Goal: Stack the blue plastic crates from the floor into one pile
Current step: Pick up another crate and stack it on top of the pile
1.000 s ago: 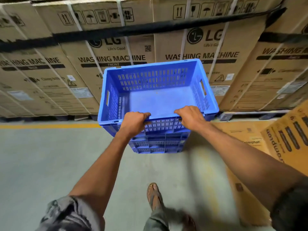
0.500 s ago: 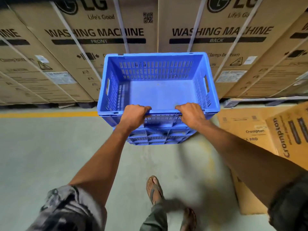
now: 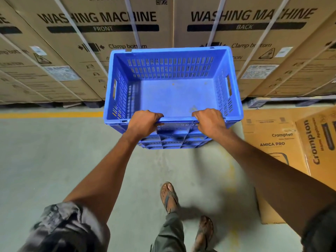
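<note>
An empty blue plastic crate point(image 3: 174, 95) with slotted walls fills the middle of the head view. My left hand point(image 3: 143, 122) and my right hand point(image 3: 211, 122) both grip its near rim, fingers curled over the edge. Under it, the ribbed blue walls of more crates point(image 3: 174, 142) show below the near rim. Whether the top crate rests fully on them or is still held up I cannot tell.
Large washing-machine cartons point(image 3: 101, 42) on pallets stand right behind the crates. Yellow-brown Crompton boxes point(image 3: 283, 151) sit on the floor at the right. A yellow line point(image 3: 51, 115) crosses the grey concrete floor at the left. My sandalled feet point(image 3: 169, 197) are below.
I have stepped closer to the cartons with the crate held in both hands. The crate appears larger and lower against the ones beneath it.
</note>
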Motion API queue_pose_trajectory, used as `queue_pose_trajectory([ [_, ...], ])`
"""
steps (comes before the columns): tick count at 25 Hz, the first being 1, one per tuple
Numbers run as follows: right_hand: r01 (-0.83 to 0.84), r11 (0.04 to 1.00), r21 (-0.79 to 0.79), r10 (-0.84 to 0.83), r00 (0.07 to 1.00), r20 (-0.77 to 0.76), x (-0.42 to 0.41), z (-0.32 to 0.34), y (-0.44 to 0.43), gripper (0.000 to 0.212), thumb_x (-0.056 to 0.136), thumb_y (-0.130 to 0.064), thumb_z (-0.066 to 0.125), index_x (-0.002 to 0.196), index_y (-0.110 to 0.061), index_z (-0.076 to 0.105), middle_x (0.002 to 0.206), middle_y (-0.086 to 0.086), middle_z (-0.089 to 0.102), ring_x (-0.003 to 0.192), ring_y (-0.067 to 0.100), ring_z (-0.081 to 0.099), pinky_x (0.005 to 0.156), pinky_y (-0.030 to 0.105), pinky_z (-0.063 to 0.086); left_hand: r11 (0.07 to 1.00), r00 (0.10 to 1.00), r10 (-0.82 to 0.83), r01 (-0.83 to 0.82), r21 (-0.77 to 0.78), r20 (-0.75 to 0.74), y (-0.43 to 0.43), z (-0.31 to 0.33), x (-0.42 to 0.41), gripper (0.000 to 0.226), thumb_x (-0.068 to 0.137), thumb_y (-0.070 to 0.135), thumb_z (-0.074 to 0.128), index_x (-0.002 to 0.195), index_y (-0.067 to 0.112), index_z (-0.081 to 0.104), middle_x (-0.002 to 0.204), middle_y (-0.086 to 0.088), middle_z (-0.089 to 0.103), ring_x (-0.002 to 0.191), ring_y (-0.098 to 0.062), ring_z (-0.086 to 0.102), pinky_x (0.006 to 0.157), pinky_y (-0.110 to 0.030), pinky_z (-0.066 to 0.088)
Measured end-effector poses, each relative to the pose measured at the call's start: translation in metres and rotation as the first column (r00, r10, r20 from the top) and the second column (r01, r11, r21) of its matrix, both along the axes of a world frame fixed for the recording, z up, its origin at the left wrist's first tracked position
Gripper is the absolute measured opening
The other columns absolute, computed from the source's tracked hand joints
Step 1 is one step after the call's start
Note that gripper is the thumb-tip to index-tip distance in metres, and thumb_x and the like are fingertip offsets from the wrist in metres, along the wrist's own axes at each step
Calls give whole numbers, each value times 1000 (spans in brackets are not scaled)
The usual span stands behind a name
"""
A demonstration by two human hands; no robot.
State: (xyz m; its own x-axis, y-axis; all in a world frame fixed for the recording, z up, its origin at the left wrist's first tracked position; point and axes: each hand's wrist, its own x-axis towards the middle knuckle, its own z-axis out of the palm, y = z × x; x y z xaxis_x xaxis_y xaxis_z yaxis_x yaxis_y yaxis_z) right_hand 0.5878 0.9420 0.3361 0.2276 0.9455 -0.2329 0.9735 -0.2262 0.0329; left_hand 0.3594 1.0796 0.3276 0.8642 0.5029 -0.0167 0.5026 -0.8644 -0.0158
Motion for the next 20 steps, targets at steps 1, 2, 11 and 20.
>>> queue_pose_trajectory([
  [1,19,1000,12,-19,1000,1,0,1,3,21,73,-11,68,91,-21,66,77,8,68,78,34,66,59,31,38,1000,1000,9,-9,8,-4,2,1,2,18,84,42,68,88,25,66,65,-5,66,65,-33,66,49,-31,37],
  [2,19,1000,9,-19,1000,-2,1,3,6,23,73,-12,68,94,-22,67,81,9,70,81,35,66,61,31,41,1000,1000,22,-22,-4,-15,4,2,4,22,85,46,69,87,24,68,66,-6,67,67,-33,66,51,-32,40],
  [11,14,1000,11,-12,996,-93,6,3,-1,34,71,-9,64,101,-24,70,69,8,59,69,35,59,57,32,43,983,989,126,-136,-122,-82,-3,2,8,29,86,55,66,91,27,73,67,-3,63,64,-30,57,54,-30,37],
  [20,101,967,233,-54,979,-198,37,11,-14,47,94,-60,42,120,-28,65,139,-4,54,134,25,38,107,47,27,905,976,214,-185,-383,34,-26,21,25,77,87,83,21,143,35,42,133,7,62,118,-22,59,101,-49,38],
])
